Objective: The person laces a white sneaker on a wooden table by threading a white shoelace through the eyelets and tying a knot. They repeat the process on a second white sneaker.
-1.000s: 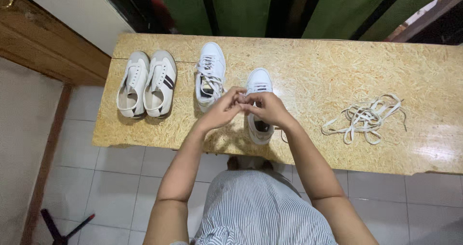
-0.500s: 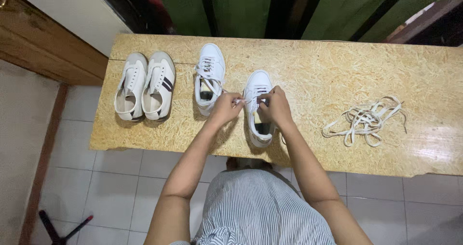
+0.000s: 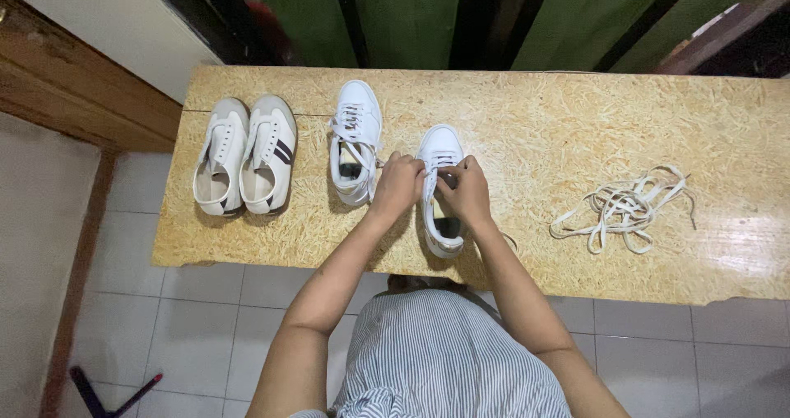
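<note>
Closest in, a striped shirt (image 3: 448, 352) and two bare forearms reaching over the desk (image 3: 527, 130) edge. Both hands sit on a white sneaker (image 3: 442, 189) near the desk's front middle: left hand (image 3: 397, 186) curled shut at its side, right hand (image 3: 467, 191) pinching the lace over the tongue. Just beside it on the left, a second white sneaker (image 3: 355, 141) with loose laces. Further left, a pair of white shoes with dark stripes (image 3: 245, 155). Off right, well apart, a tangled pile of white laces (image 3: 625, 211). Behind the desk, green panels (image 3: 403, 15).
</note>
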